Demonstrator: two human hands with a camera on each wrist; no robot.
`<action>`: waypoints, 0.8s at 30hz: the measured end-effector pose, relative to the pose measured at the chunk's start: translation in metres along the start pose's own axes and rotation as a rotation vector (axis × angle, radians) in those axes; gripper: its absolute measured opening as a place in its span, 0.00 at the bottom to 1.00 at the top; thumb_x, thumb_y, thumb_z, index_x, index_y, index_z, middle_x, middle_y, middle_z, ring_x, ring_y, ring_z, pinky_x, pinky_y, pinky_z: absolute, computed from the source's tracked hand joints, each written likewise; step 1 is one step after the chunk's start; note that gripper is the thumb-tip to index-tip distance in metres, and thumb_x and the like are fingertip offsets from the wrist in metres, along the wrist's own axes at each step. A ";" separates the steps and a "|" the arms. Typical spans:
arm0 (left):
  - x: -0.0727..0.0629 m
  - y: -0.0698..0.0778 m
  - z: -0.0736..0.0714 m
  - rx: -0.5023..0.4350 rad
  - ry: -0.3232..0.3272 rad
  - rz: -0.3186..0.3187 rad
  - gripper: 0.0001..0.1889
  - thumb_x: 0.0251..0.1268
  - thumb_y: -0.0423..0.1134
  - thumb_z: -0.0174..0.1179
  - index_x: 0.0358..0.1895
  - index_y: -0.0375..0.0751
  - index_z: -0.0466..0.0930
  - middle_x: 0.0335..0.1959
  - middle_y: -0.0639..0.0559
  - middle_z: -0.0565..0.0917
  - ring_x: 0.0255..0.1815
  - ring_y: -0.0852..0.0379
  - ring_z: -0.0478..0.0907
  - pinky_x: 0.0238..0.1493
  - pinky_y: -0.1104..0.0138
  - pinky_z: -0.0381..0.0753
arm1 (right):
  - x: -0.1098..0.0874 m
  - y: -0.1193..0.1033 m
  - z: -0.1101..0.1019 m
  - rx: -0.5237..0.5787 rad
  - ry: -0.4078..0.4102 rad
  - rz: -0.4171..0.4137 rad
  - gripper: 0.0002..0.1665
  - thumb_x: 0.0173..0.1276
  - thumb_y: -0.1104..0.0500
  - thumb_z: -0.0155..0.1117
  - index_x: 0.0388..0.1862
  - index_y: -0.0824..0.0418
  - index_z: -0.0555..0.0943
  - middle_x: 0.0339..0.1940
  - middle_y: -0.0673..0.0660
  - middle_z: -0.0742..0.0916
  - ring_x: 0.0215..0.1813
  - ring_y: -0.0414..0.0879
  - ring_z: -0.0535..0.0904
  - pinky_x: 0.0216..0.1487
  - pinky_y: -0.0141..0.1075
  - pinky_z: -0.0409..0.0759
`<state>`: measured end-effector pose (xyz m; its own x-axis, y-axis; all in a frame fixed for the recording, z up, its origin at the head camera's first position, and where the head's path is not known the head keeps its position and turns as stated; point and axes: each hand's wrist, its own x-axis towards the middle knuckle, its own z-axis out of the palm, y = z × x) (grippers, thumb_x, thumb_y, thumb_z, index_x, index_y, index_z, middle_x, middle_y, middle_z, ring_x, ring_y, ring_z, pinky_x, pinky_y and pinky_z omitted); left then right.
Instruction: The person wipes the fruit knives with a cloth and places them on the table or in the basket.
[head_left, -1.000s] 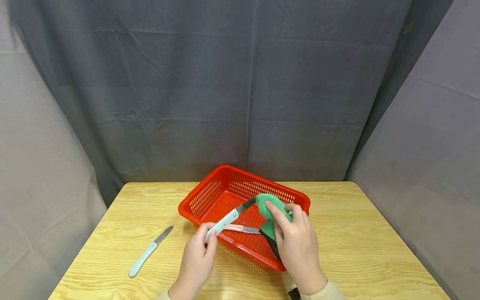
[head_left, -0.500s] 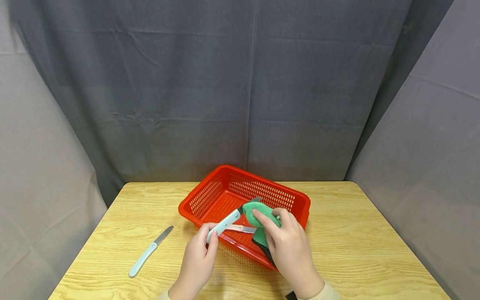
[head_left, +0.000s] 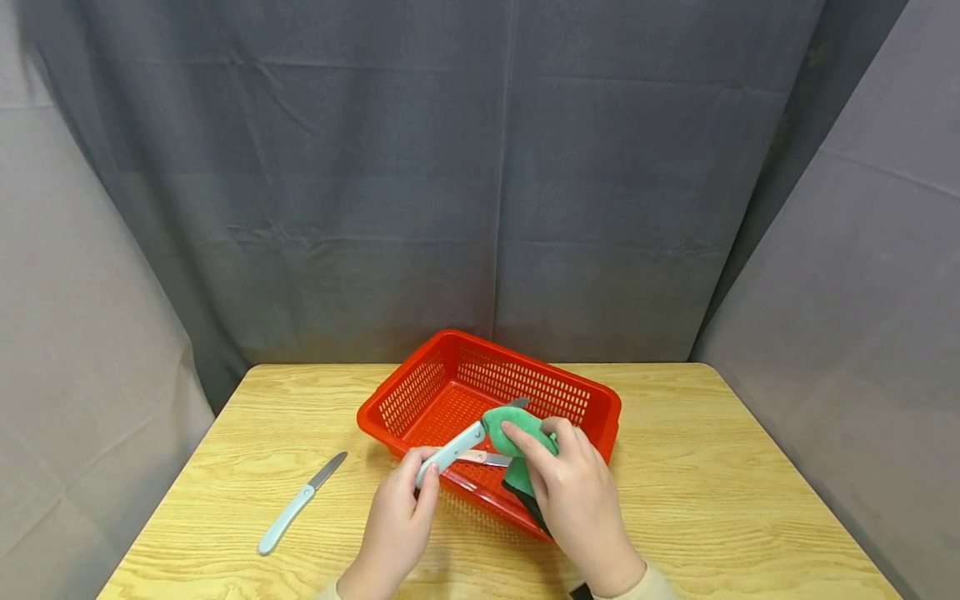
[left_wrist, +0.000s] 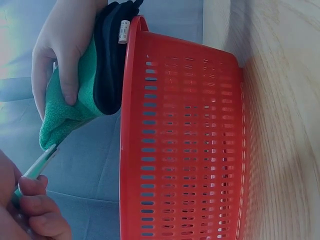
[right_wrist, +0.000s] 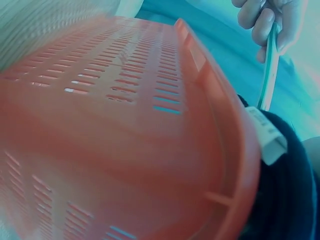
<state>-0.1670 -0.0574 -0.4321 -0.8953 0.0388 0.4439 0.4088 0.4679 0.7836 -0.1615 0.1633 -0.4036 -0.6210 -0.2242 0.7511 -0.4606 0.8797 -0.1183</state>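
Note:
My left hand (head_left: 397, 517) grips the pale blue handle of a knife (head_left: 456, 445) above the red basket's near side. Wrapped about its blade is a green cloth (head_left: 517, 430) with a black edge, pinched in my right hand (head_left: 581, 504). Only the blade's tip pokes out beyond the cloth. In the left wrist view, the cloth (left_wrist: 82, 85) meets the knife handle (left_wrist: 37, 165) where the blade begins, and the black side hangs by the basket rim. A white label (right_wrist: 267, 135) on the cloth shows in the right wrist view.
The red slotted basket (head_left: 420, 367) stands angled on the wooden table (head_left: 720, 500). Inside it lies a knife with a pink handle (head_left: 472, 456), partly hidden. Another pale blue knife (head_left: 288, 518) lies on the table at left. Grey curtains (head_left: 375, 183) enclose the back and sides.
My right hand has slid the cloth down and left along the blade towards the handle, so the tip now shows past it. The left hand has shifted only slightly right.

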 end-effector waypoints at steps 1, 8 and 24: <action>0.000 0.000 0.000 -0.002 -0.004 -0.001 0.07 0.74 0.30 0.57 0.47 0.44 0.82 0.21 0.63 0.65 0.19 0.70 0.59 0.20 0.74 0.64 | 0.000 0.000 0.000 0.000 0.000 0.001 0.36 0.54 0.67 0.82 0.60 0.40 0.85 0.44 0.56 0.81 0.35 0.44 0.72 0.31 0.33 0.74; -0.001 0.000 -0.001 -0.021 -0.016 0.016 0.08 0.73 0.29 0.57 0.48 0.43 0.82 0.21 0.63 0.66 0.18 0.71 0.59 0.18 0.74 0.64 | 0.000 0.003 0.002 -0.003 0.030 -0.005 0.35 0.53 0.68 0.82 0.58 0.42 0.86 0.42 0.57 0.81 0.34 0.45 0.73 0.30 0.34 0.74; -0.001 -0.002 0.001 -0.048 0.003 0.062 0.11 0.71 0.26 0.57 0.50 0.42 0.83 0.21 0.65 0.66 0.18 0.73 0.58 0.18 0.75 0.63 | 0.003 0.014 0.004 -0.035 0.036 0.090 0.33 0.56 0.70 0.79 0.59 0.47 0.87 0.43 0.60 0.80 0.33 0.49 0.74 0.32 0.40 0.77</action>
<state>-0.1670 -0.0575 -0.4344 -0.8675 0.0635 0.4934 0.4713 0.4222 0.7743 -0.1720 0.1730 -0.4057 -0.6354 -0.1286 0.7614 -0.3807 0.9101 -0.1640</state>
